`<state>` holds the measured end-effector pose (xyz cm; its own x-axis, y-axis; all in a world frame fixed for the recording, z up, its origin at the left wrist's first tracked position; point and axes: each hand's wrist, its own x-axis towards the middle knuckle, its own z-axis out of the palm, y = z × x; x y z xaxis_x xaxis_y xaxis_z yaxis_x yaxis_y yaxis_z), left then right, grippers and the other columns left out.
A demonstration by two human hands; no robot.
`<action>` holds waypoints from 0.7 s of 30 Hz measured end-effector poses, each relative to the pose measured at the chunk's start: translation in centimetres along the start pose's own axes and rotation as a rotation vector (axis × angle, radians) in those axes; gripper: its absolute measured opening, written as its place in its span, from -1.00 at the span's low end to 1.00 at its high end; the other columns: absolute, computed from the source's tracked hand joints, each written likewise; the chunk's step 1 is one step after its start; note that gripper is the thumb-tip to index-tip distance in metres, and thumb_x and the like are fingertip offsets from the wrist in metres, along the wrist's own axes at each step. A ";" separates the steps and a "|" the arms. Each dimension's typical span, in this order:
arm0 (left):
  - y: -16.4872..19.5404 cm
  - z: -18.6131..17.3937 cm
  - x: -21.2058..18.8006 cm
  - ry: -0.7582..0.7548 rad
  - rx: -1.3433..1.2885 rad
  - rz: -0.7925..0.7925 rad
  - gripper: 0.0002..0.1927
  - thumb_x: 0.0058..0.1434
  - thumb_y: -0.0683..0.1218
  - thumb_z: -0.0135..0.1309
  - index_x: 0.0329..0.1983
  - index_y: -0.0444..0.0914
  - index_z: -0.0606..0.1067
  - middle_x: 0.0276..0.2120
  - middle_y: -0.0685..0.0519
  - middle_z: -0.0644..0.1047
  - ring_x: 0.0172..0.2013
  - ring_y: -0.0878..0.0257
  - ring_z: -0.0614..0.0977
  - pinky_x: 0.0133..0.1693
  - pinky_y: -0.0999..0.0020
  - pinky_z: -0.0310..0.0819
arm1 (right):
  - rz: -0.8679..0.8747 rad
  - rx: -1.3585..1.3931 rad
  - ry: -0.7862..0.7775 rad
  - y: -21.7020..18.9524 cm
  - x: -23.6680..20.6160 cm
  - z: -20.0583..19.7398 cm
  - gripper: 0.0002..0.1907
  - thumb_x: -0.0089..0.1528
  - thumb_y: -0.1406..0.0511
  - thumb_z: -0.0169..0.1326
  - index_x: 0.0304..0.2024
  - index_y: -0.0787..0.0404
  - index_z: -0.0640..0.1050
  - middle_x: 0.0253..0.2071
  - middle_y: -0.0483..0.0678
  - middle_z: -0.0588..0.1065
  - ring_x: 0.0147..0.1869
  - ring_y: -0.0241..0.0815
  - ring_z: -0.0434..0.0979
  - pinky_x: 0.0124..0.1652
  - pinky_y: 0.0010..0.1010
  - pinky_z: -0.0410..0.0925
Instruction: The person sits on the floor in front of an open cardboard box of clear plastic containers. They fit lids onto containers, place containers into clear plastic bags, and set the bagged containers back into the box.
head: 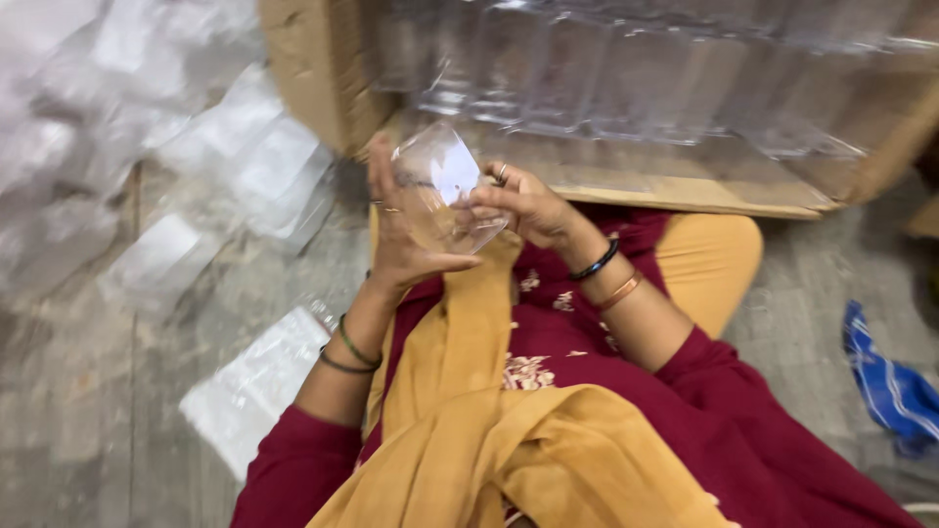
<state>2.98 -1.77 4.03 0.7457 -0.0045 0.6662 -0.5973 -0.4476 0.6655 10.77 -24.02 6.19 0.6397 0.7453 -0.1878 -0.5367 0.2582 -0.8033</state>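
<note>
Both my hands hold a small clear plastic container in front of me, above my lap. My left hand grips its left side with fingers spread up along it. My right hand pinches its right edge; a ring shows on one finger. Bangles sit on both wrists. A mustard scarf and dark red sleeves lie below the hands.
An open cardboard box lies on its side just beyond my hands, filled with several clear plastic containers. Clear plastic bags are strewn over the grey floor at left. A blue cloth lies at right.
</note>
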 end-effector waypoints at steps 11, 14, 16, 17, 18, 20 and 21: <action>3.7 10.3 4.4 -0.351 -0.350 -0.485 0.13 0.11 0.29 0.28 0.48 -0.39 0.01 0.25 -0.25 0.33 0.27 -0.09 0.39 0.27 0.04 0.31 | -0.558 -0.428 0.485 0.3 -12.0 -6.1 -0.30 0.18 0.41 0.33 0.27 0.25 0.26 0.21 0.04 0.45 0.30 -0.09 0.48 0.21 -0.29 0.45; 3.1 12.5 4.7 -0.342 -0.101 -0.377 0.05 0.22 0.28 0.25 0.48 -0.41 0.03 0.32 -0.33 0.25 0.33 -0.15 0.30 0.31 0.02 0.20 | -0.884 -0.420 0.870 -2.9 -15.8 -12.2 -0.44 0.30 0.43 0.30 0.23 0.24 0.29 0.11 -0.01 0.50 0.20 -0.20 0.52 0.17 -0.41 0.46; 2.0 12.9 4.5 -0.292 -0.044 -0.357 -0.02 0.25 0.27 0.25 0.46 -0.40 0.10 0.34 -0.34 0.23 0.35 -0.16 0.29 0.33 0.01 0.18 | -0.896 -0.566 1.080 -5.0 -16.9 -16.2 -0.48 0.31 0.44 0.35 0.17 0.25 0.32 -0.08 -0.10 0.42 -0.05 -0.31 0.45 0.02 -0.44 0.50; 1.4 12.8 4.3 -0.269 -0.027 -0.355 -0.05 0.25 0.26 0.24 0.44 -0.39 0.14 0.34 -0.33 0.23 0.35 -0.14 0.30 0.33 0.02 0.19 | -0.876 -0.517 1.091 -5.3 -16.7 -17.8 -0.48 0.29 0.44 0.36 0.15 0.26 0.33 -0.11 -0.11 0.42 -0.07 -0.33 0.47 0.00 -0.46 0.50; 0.7 12.5 4.0 -0.243 -0.011 -0.353 -0.08 0.24 0.26 0.24 0.42 -0.38 0.19 0.34 -0.31 0.24 0.35 -0.12 0.30 0.34 0.03 0.20 | -0.857 -0.468 1.099 -5.7 -16.3 -19.2 -0.48 0.26 0.43 0.36 0.12 0.26 0.33 -0.14 -0.13 0.42 -0.08 -0.34 0.48 -0.02 -0.48 0.50; -0.5 11.4 3.3 -0.199 0.061 -0.362 -0.18 0.25 0.22 0.25 0.36 -0.37 0.28 0.34 -0.28 0.28 0.36 -0.11 0.31 0.34 0.04 0.21 | -0.808 -0.479 1.095 -6.5 -15.9 -21.3 -0.47 0.25 0.43 0.37 0.12 0.28 0.34 -0.17 -0.15 0.41 -0.10 -0.36 0.47 -0.04 -0.50 0.47; -1.1 10.7 2.9 -0.177 0.097 -0.370 -0.22 0.25 0.21 0.26 0.32 -0.37 0.32 0.33 -0.26 0.30 0.36 -0.11 0.32 0.34 0.04 0.21 | -0.779 -0.535 1.085 -6.7 -15.8 -22.1 -0.47 0.27 0.42 0.38 0.14 0.29 0.34 -0.17 -0.15 0.40 -0.10 -0.36 0.44 -0.05 -0.51 0.44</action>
<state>8.93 -10.85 1.59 0.9491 0.0222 0.3142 -0.2553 -0.5302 0.8085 16.43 -51.10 2.10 0.8950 -0.3656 0.2554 0.2495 -0.0643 -0.9662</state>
